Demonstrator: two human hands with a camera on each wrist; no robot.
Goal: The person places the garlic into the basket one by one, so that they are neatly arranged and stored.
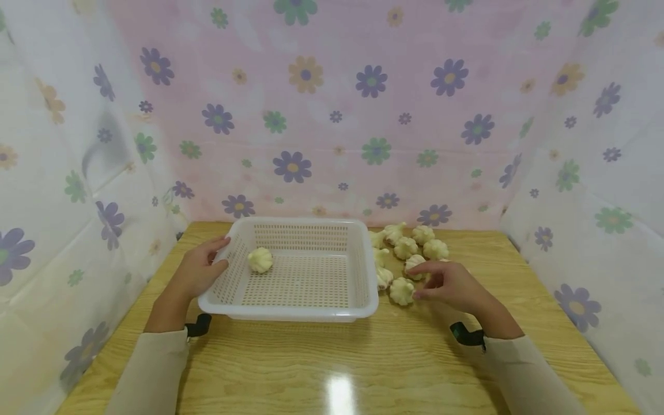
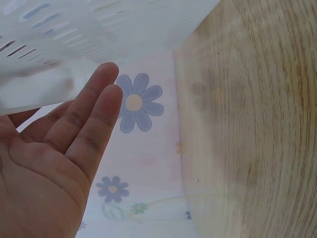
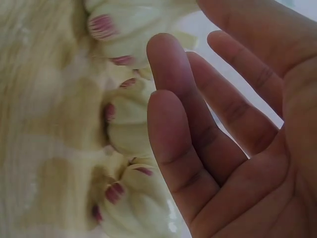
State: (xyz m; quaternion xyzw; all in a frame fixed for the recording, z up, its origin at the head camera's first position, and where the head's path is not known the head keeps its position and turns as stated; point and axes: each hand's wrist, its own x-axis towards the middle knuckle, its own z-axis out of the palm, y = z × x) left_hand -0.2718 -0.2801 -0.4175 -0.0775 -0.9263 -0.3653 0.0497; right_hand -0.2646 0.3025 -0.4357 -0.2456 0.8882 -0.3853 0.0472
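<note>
A white plastic basket (image 1: 298, 315) with slotted sides stands left of centre, one garlic bulb (image 1: 260, 260) inside it. My left hand (image 1: 194, 271) is at the basket's left rim, thumb tip over the edge. Its fingers lie nearly straight against the outer wall in the left wrist view; the thumb is hidden there. Right of the basket, my right hand (image 1: 452, 286) hovers over a group of garlic bulbs (image 1: 406, 248), fingers loosely bent. Its thumb tip is beside the nearest bulb (image 1: 402, 291). In the right wrist view, nothing lies between the fingers, and bulbs (image 3: 131, 124) show behind the fingertips.
Everything stands on a wood-grain table (image 1: 280, 363). Flower-patterned cloth (image 1: 337, 115) encloses the back and both sides. Some bulbs lie tight against the basket's right side. Dark straps (image 1: 467, 334) sit at both wrists.
</note>
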